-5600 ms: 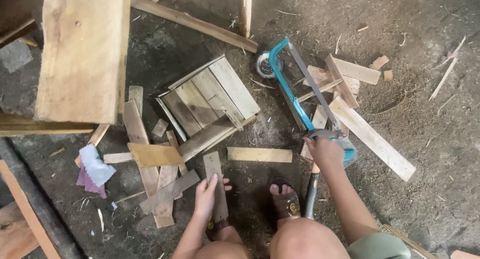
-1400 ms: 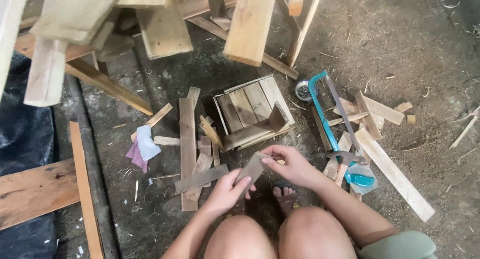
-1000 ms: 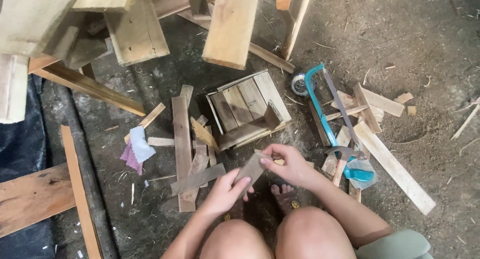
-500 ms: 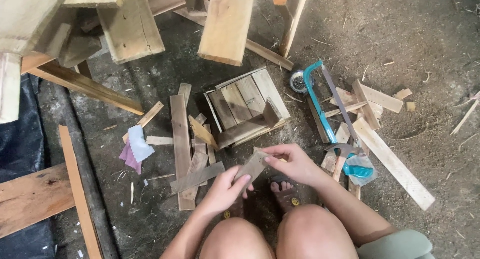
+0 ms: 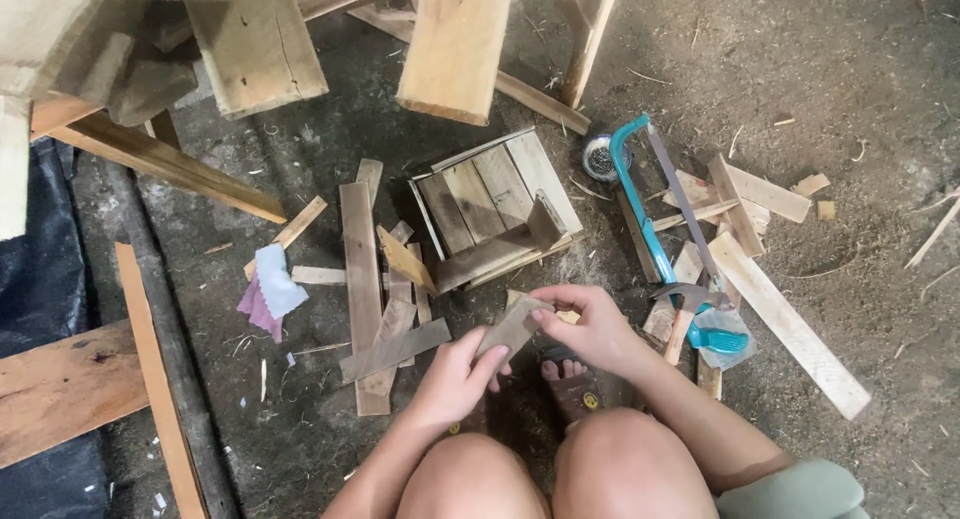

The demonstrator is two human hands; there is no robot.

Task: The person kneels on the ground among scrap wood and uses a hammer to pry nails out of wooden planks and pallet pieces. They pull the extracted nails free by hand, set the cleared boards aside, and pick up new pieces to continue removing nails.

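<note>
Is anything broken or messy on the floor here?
Nothing looks broken, but it is messy. Loose wood strips lie criss-crossed on the dirt floor, and offcuts are heaped under the blue hacksaw. Both hands, left hand and right hand, hold one small wood piece.

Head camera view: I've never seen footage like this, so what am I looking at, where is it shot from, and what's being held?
There is no machine here. The camera sits on a person's head and looks straight down past their knees to a dirt floor. Both bare hands grip one small wood strip: the left hand at its lower end, the right hand at its upper end. Ahead lies a small slatted wood panel, with loose slats to its left. On the right lie a blue-framed hacksaw, a hammer and more offcuts. Larger planks cross the top of the view.
</note>
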